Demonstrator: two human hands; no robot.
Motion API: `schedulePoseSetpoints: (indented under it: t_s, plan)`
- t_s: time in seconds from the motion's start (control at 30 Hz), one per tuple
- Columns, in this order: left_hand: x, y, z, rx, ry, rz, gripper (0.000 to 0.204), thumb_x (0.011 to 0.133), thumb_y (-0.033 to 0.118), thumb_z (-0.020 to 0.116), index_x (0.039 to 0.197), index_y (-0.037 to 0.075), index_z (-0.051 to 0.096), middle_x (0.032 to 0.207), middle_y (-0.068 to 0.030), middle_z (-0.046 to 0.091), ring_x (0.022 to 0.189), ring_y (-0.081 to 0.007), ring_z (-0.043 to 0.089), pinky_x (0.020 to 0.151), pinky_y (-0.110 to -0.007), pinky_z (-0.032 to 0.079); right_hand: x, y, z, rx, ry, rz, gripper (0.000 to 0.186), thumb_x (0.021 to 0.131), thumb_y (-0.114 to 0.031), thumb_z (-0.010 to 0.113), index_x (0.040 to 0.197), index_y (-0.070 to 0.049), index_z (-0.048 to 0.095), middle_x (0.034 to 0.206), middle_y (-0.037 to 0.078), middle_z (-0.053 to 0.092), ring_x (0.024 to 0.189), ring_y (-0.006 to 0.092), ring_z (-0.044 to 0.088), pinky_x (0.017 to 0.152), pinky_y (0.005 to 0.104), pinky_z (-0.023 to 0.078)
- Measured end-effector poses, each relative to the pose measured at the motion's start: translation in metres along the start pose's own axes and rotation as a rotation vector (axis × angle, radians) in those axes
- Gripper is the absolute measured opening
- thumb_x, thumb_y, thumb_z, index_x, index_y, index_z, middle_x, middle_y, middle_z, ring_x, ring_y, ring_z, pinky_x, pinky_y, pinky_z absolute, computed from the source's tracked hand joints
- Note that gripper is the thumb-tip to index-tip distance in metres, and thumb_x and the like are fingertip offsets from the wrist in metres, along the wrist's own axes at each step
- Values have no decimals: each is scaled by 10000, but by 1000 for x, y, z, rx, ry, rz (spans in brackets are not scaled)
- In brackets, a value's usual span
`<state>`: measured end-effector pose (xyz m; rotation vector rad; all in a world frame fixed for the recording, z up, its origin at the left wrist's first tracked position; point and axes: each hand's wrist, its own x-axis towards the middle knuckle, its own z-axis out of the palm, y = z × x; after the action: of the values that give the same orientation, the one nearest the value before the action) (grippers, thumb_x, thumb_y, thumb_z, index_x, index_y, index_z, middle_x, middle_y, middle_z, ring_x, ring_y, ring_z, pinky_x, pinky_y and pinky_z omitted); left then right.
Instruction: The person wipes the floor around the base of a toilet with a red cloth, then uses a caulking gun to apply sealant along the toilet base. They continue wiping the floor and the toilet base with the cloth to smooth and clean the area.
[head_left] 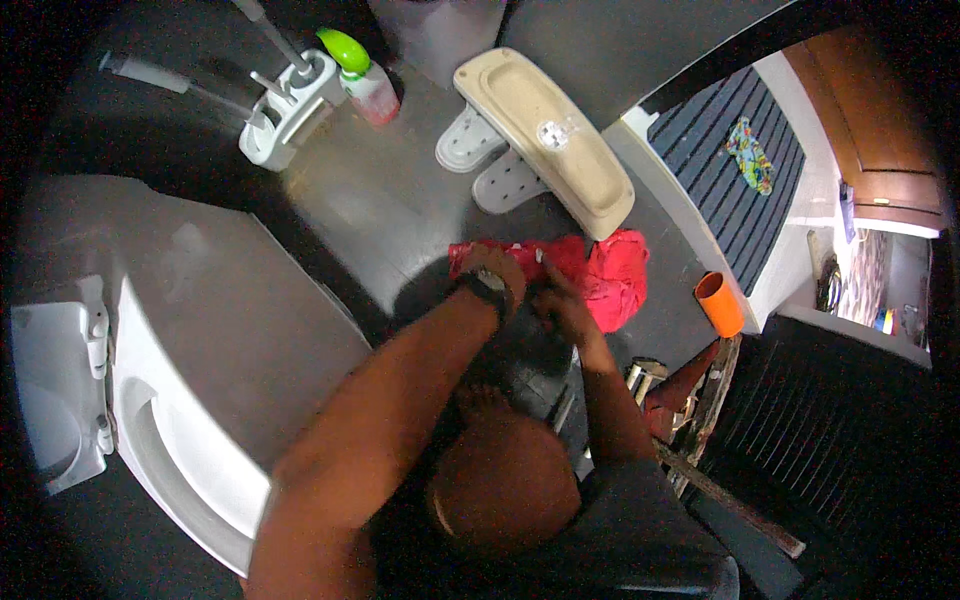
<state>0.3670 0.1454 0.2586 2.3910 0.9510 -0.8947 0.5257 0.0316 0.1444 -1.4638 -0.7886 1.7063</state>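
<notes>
A crumpled red cloth lies on the dark floor, in front of me. My left hand, with a dark watch at its wrist, is closed on the cloth's left end. On the near side of the cloth is my right hand, its fingers bent against the fabric. Shadow partly hides these fingers, and whether they grip the cloth is not plain. A small white spot shows on the cloth between both hands. My bent knee is below them.
A long beige plastic piece lies beyond the cloth, beside two pale perforated pieces. Left of it are a spray bottle and a toilet-brush holder. A white toilet stands left; an orange cup lies right, near a ribbed mat.
</notes>
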Motion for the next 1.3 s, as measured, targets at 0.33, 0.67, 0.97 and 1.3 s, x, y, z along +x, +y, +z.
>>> schedulePoseSetpoints:
  t_s: [0.33,0.67,0.97,1.3]
  plan:
    - [32,10,115,82,140,-83,687,960,246,449,1561,-22,256,1614,-178,327,1510,-317,277,1254,-465,112,-6,-24,0,-1011,34,-68,897,827,-77,605,1618,-222,208,827,213,666,704,365,654,679,459,535]
    - [10,-4,120,99,508,124,705,954,225,465,1591,62,212,1637,-184,267,1508,-365,264,1258,-455,171,-11,-43,9,-1339,72,-51,1024,731,-69,715,1612,-224,216,786,257,670,722,429,689,643,516,531]
    - [-1,4,120,-473,311,-108,634,970,196,481,1570,99,298,1562,-233,385,1470,-362,341,1210,-375,314,-4,-53,4,-1519,11,137,949,792,-115,686,1609,-196,210,810,235,695,734,419,702,657,506,557]
    - [0,12,111,-209,250,-139,554,998,134,335,1527,-30,344,1590,-153,381,1493,-294,319,1258,-390,198,-3,-103,-10,-1925,-246,176,847,892,-442,674,1593,-174,281,867,130,734,775,294,737,645,438,579]
